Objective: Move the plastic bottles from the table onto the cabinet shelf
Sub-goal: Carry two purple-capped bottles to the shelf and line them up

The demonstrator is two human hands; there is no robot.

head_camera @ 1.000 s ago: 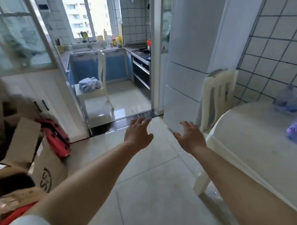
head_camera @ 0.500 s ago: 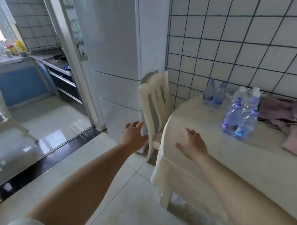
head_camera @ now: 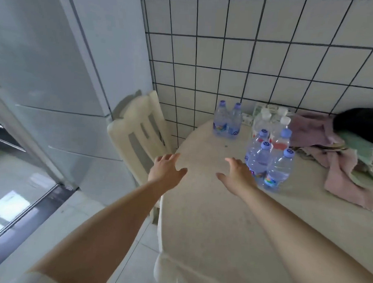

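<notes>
Both bare hands hang over the round table (head_camera: 209, 228), which is draped in an off-white matt cloth, palms down and holding nothing. The left hand (head_camera: 166, 172) has its fingers spread and thumb out, above the table's near-left rim. The right hand (head_camera: 237, 177) is likewise spread, with its fingertips just beside the closest cluster of clear plastic bottles with lilac screw caps (head_camera: 265, 164); whether it touches them cannot be told.

That cluster stands upright just to the right of the right hand. A pair of similar lilac-capped clear bottles (head_camera: 227, 121) stands well ahead of both hands, near the white tiled wall with dark grout (head_camera: 249, 58). White-capped clear bottles with red labels (head_camera: 271, 128) stand behind the near cluster. The cabinet shelf is not in view.

The step in hand appears to be the reach for a first grasp. It is probably done best by wrapping the fingers round a bottle's body below the shoulder, since the walls look thin, smooth and ribbed and may dent or slip under a pinch. The bottles stand tightly packed, so lifting straight up should spare their neighbours.

Crumpled pink and pale green cloths (head_camera: 340, 169) lie to the far right of the right hand. A cream plastic slatted chair (head_camera: 136, 132) stands ahead of the left hand.
</notes>
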